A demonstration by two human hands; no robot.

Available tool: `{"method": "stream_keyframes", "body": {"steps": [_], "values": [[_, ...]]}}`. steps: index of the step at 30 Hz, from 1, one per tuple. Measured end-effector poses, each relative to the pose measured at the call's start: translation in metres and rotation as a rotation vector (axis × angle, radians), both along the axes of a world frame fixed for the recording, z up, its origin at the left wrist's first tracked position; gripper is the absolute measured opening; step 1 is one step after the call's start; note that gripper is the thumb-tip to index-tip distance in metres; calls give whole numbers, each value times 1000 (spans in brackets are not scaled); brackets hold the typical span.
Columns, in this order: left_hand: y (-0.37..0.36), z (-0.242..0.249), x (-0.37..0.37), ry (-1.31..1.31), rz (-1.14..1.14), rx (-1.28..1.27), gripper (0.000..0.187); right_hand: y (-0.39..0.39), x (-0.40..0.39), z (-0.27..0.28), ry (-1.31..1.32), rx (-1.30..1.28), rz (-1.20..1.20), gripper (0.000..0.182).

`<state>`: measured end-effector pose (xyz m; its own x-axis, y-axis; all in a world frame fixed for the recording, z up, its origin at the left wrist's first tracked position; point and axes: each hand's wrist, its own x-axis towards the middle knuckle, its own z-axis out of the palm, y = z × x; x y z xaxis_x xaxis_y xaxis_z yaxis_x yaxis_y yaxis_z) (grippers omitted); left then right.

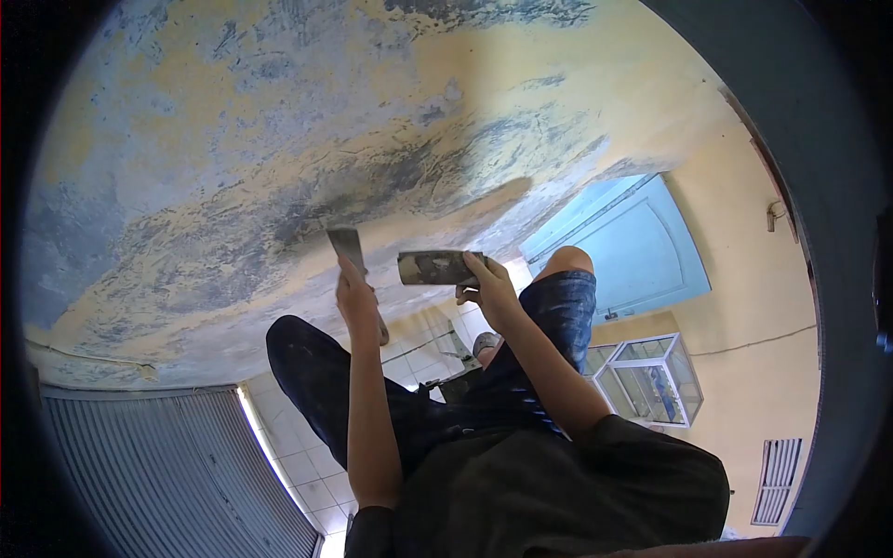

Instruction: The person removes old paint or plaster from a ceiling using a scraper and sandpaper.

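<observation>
My left hand [356, 299] is wrapped round the handle of a putty knife [346, 245], whose broad metal blade points up toward the wall. To its right, my right hand [490, 290] grips the end of a flat, rectangular plate [431, 268] smeared with grey material. A small gap separates the blade from the plate. Beyond both tools rises a yellow wall [251, 186] with rough grey and bluish patches. The lower end of the putty knife's handle shows below my left hand.
A light blue door [642, 246] stands at the right, near a glass display case [651, 381]. A corrugated metal shutter [177, 474] is at the lower left. White floor tiles [302, 465] show below my bent legs. A vent [776, 481] is in the right wall.
</observation>
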<state>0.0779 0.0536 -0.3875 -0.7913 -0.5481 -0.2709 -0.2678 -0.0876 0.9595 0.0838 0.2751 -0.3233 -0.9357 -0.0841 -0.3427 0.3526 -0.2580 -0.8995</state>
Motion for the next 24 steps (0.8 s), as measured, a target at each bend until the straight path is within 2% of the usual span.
{"method": "stream_keyframes", "body": {"steps": [2, 4, 6, 12, 14, 15, 17, 21, 23, 24], "values": [[7, -39, 3, -154, -195, 243, 78, 6, -1, -22, -46, 22, -64, 27], [23, -26, 13, -234, -298, 310, 89, 17, 0, -47, -179, -171, -24, 27], [31, -31, 11, -235, -440, 417, 101, 12, 3, -50, -196, -161, -58, 27], [48, -15, 9, -86, -598, 382, 91, 8, 7, -65, -178, -65, -166, 27], [45, -5, 10, -78, -639, 538, 90, 8, 10, -72, -178, -5, -211, 29], [44, 8, 13, -75, -640, 539, 90, 7, 11, -72, -175, -4, -211, 29], [45, 27, 22, -25, -676, 287, 79, 7, 16, -70, -171, 13, -200, 30], [43, 14, 23, 35, -713, 290, 71, 6, 20, -63, -160, 11, -177, 32], [42, 13, 26, 151, -702, 284, 57, 5, 23, -60, -126, 10, -170, 35], [40, 13, 26, 151, -703, 285, 57, 3, 25, -58, -126, 10, -171, 35]]}}
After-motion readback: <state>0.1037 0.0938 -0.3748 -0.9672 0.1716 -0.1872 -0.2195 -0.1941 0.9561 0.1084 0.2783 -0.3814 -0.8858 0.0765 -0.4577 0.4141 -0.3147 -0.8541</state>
